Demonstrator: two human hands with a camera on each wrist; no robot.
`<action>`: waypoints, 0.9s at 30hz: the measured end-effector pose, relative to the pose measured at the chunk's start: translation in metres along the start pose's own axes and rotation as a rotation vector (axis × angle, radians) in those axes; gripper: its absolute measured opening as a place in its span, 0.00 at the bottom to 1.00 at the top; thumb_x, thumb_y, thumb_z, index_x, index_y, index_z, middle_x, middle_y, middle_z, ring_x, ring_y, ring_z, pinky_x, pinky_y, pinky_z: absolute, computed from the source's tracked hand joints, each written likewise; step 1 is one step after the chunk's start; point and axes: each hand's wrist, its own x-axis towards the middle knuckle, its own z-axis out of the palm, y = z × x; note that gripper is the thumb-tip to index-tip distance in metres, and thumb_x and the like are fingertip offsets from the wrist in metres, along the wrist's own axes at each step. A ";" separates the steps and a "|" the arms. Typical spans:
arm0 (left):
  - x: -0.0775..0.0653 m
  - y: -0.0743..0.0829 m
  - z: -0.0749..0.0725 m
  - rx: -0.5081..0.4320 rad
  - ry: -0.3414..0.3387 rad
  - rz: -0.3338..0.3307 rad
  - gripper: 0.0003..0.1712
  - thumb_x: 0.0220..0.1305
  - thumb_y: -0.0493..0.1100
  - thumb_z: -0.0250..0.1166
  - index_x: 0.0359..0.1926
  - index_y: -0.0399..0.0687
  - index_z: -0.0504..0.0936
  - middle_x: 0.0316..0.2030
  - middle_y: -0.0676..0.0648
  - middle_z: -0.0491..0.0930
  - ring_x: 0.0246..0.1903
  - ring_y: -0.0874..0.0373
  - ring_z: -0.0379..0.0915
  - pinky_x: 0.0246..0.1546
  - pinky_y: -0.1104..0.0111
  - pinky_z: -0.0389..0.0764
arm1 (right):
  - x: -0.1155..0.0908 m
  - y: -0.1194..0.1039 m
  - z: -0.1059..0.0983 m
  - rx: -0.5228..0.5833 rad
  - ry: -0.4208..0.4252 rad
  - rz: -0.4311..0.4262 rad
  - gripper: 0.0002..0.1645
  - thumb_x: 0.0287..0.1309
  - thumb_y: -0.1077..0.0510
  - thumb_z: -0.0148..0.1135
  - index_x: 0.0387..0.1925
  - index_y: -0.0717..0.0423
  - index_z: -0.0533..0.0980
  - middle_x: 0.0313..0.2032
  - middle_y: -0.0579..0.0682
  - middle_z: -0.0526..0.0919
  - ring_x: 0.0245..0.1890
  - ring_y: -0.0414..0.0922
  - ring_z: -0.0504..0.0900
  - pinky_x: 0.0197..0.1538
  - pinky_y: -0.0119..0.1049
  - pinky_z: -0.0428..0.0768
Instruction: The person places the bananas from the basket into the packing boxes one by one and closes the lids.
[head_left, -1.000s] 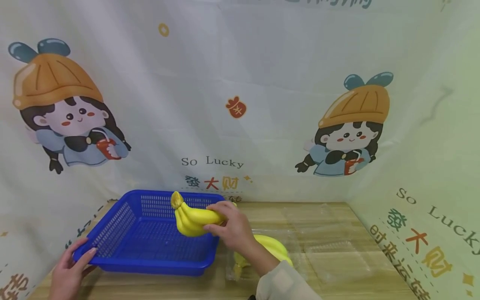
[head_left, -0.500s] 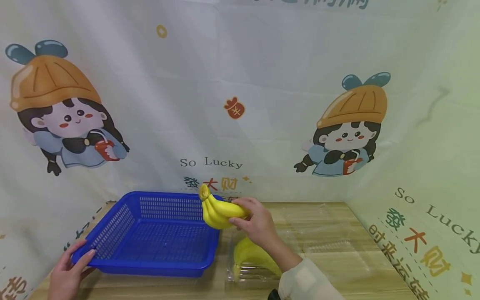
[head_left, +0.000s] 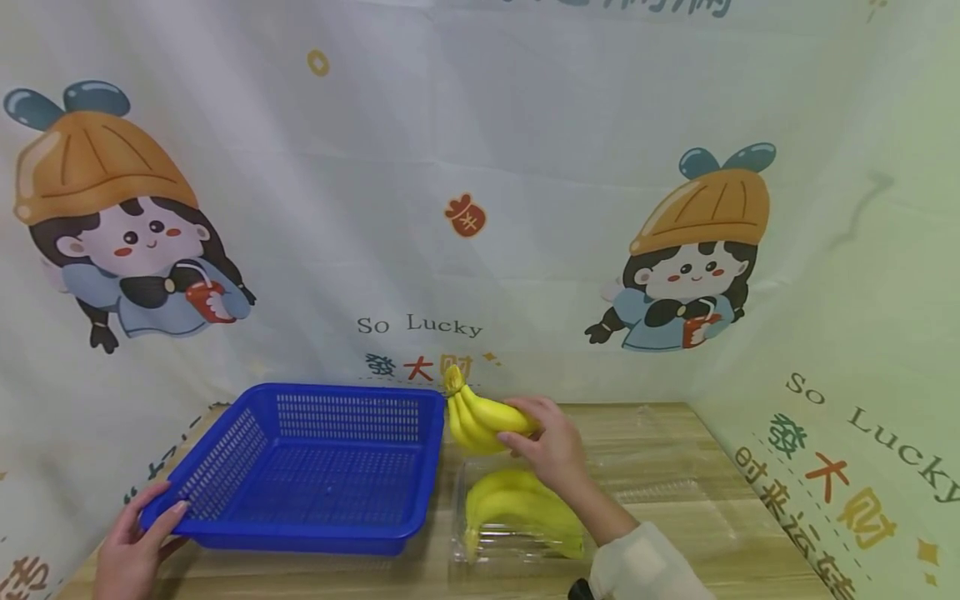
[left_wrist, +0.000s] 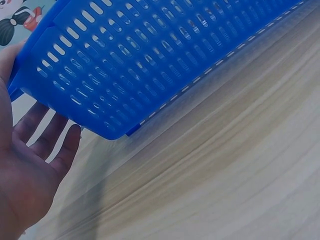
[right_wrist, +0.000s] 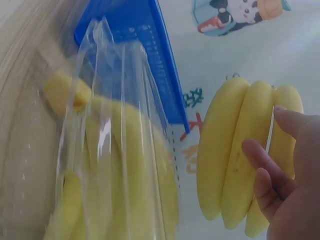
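My right hand point(head_left: 553, 446) holds a bunch of yellow bananas point(head_left: 480, 419) by its tip end, stem pointing up and left. The bunch hangs in the air just right of a blue plastic basket point(head_left: 315, 528). Below it, a clear plastic box point(head_left: 459, 521) contains more bananas point(head_left: 517, 500); the right wrist view shows its transparent wall point(right_wrist: 135, 75) beside the held bunch. At the basket's front left corner, my left hand point(head_left: 135, 542) grips the rim, thumb on top. In the left wrist view its other fingers point(left_wrist: 65, 150) lie under the rim, outside the slotted wall.
The box's clear lid point(head_left: 675, 517) lies folded open to the right on the wooden table point(head_left: 420, 575). A printed cloth point(head_left: 525, 275) hangs behind the table and along both sides.
My right hand has carried the banana bunch rightward, from over the basket to beyond its right rim. The left hand keeps its grip on the basket, which stays in place.
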 end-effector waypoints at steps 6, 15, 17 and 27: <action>-0.001 0.000 0.000 -0.004 -0.003 -0.002 0.36 0.64 0.56 0.63 0.71 0.68 0.62 0.73 0.46 0.52 0.39 0.74 0.68 0.32 0.78 0.80 | -0.003 0.005 -0.017 -0.040 0.031 0.050 0.28 0.50 0.60 0.74 0.55 0.58 0.79 0.52 0.56 0.76 0.22 0.41 0.81 0.26 0.31 0.83; -0.003 -0.001 -0.001 -0.030 -0.005 0.029 0.34 0.64 0.53 0.64 0.70 0.66 0.64 0.69 0.48 0.56 0.34 0.79 0.70 0.31 0.79 0.80 | -0.011 0.019 -0.040 -0.101 0.067 0.037 0.26 0.48 0.61 0.75 0.52 0.59 0.80 0.50 0.57 0.77 0.24 0.42 0.81 0.27 0.30 0.82; -0.002 -0.001 -0.001 -0.031 -0.003 0.031 0.34 0.64 0.53 0.64 0.70 0.66 0.64 0.69 0.48 0.56 0.34 0.79 0.70 0.30 0.79 0.80 | -0.013 0.021 -0.045 -0.112 0.069 0.037 0.26 0.48 0.62 0.75 0.52 0.58 0.80 0.51 0.56 0.77 0.24 0.42 0.81 0.27 0.30 0.82; -0.001 -0.004 -0.003 -0.017 -0.036 0.053 0.35 0.64 0.54 0.64 0.70 0.65 0.63 0.68 0.46 0.56 0.35 0.78 0.70 0.31 0.78 0.80 | -0.024 0.032 -0.066 -0.155 0.069 0.022 0.26 0.48 0.63 0.75 0.51 0.58 0.80 0.50 0.56 0.78 0.27 0.44 0.80 0.26 0.31 0.82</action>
